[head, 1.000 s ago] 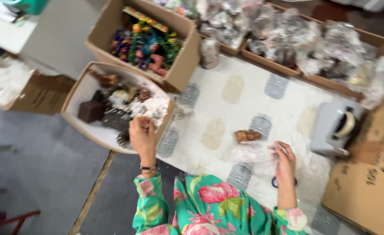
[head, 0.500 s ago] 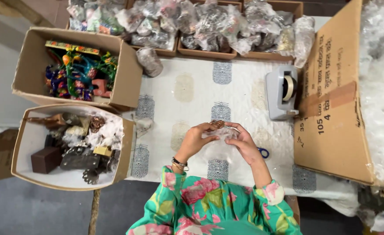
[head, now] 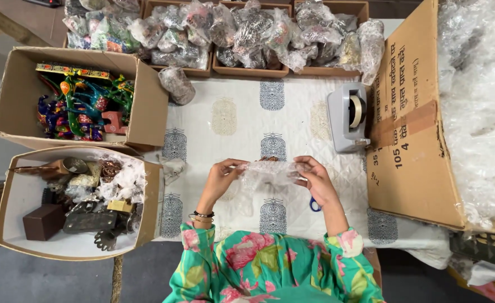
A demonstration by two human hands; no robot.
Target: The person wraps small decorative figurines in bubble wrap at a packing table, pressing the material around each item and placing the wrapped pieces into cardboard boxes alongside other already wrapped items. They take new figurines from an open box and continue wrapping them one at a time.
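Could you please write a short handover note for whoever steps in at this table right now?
Left hand and right hand: both grip a sheet of bubble wrap above the printed cloth, with a small brown item showing at its top edge.
Tape dispenser stands beyond the right hand; blue scissors lie under the right wrist.
Done: wrap is around the item.
Left: no tape on it yet.

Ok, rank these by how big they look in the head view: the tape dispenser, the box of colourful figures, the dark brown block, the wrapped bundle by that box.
Largest to smallest:
1. Box of colourful figures
2. Tape dispenser
3. Wrapped bundle and dark brown block: these look about alike, and the block lies lower, farther from the camera, so no firm order.
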